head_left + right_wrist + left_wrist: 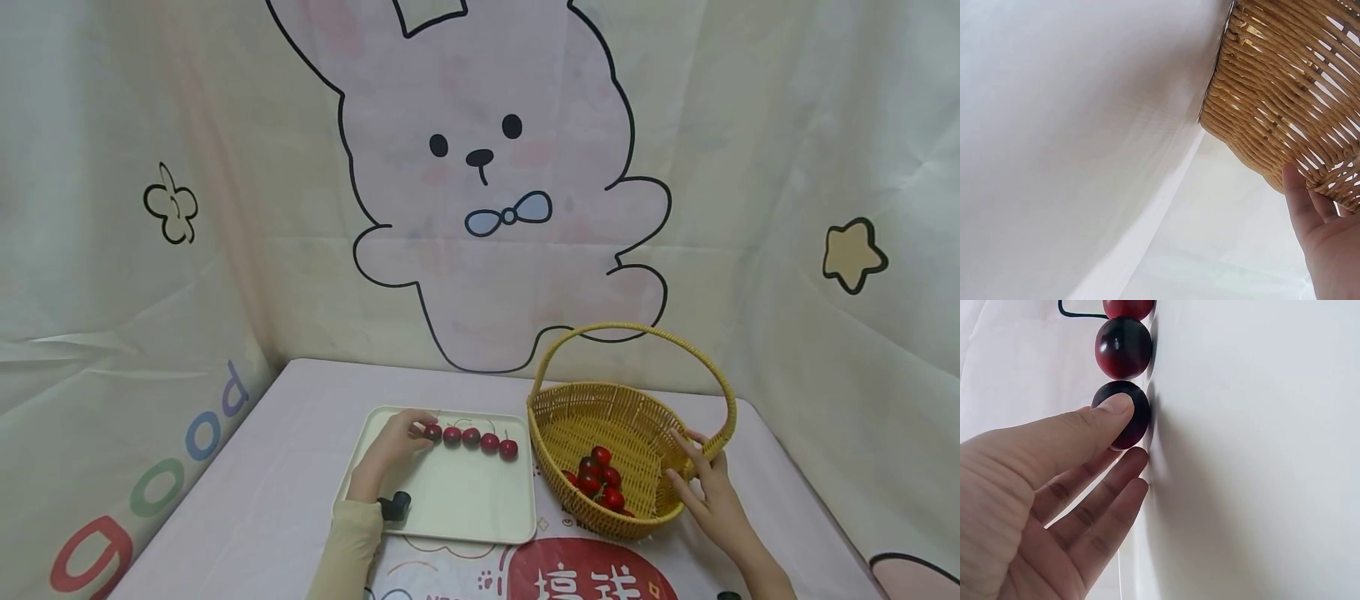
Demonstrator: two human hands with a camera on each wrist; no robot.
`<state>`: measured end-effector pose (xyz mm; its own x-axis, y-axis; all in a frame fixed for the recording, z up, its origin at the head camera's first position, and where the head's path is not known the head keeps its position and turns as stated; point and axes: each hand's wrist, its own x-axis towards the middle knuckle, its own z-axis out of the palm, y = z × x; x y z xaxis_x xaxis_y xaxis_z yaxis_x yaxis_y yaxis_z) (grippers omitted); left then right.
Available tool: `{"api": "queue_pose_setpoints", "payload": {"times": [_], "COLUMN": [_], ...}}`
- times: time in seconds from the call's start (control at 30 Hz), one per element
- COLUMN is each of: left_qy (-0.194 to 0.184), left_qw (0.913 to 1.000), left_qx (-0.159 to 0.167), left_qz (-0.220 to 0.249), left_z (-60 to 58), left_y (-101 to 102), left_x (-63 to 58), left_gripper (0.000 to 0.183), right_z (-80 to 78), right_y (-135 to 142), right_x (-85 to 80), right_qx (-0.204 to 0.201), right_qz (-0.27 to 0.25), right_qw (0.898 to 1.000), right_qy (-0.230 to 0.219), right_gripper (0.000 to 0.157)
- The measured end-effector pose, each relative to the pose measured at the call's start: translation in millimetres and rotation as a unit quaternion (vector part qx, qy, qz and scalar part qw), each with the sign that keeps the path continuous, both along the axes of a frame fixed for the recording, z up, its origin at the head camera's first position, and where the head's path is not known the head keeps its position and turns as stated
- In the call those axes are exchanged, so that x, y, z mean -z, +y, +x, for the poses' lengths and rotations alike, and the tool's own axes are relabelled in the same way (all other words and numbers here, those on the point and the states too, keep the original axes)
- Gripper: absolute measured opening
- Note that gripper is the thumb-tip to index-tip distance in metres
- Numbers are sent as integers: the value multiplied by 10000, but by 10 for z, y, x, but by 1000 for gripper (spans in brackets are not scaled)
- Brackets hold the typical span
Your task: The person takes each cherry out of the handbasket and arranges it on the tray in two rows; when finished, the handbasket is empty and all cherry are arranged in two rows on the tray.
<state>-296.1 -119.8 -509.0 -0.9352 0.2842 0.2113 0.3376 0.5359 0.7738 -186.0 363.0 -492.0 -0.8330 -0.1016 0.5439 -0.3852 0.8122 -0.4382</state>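
Observation:
My left hand (393, 443) pinches the leftmost cherry (433, 432) of a row along the far side of a cream tray (465, 496). In the left wrist view, the thumb lies across this dark red cherry (1139, 420), and another cherry (1124, 349) sits right beyond it. Several cherries with thin stems make up the row. At the right, my right hand (711, 493) grips the rim of a yellow wicker basket (637, 433), near the foot of its arched handle. Inside the basket lies a pile of cherries (590, 483). The right wrist view shows fingers against the woven wall (1272, 94).
Tray and basket stand side by side on a pale, printed tablecloth (262, 467), the basket to the right. The basket's tall handle (637, 327) arches over it. A curtain with a cartoon animal (487, 275) hangs behind the table.

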Motion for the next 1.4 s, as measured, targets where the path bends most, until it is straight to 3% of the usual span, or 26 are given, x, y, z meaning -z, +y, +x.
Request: {"api": "queue_pose_setpoints", "payload": {"times": [0.3,0.57,0.77,0.93,1.4], "left_qy": [113,3,364,753,945], "left_qw": [9999,9996,9979,9964,9927], "left_qx": [31,-129,-233,-102,695], "left_qz": [-76,-233,-484,-376,-268], "left_z": [17,44,53,58,207], "left_y": [-17,-9,27,135,642], "left_x": [-19,-58,-152,-224,-380], "left_gripper": [33,34,32,28,28], "right_z": [-2,3,2,7,1], "right_y": [3,1,-6,-8,-3], "right_x": [2,2,-2,-6,0], "right_qx": [-32,16,23,14,54], "right_qz": [-1,21,26,24,-1], "right_qw": [10000,10000,10000,10000,10000], "right_qy": [54,41,36,30,-21], "right_gripper": [65,64,65,65,63]}}
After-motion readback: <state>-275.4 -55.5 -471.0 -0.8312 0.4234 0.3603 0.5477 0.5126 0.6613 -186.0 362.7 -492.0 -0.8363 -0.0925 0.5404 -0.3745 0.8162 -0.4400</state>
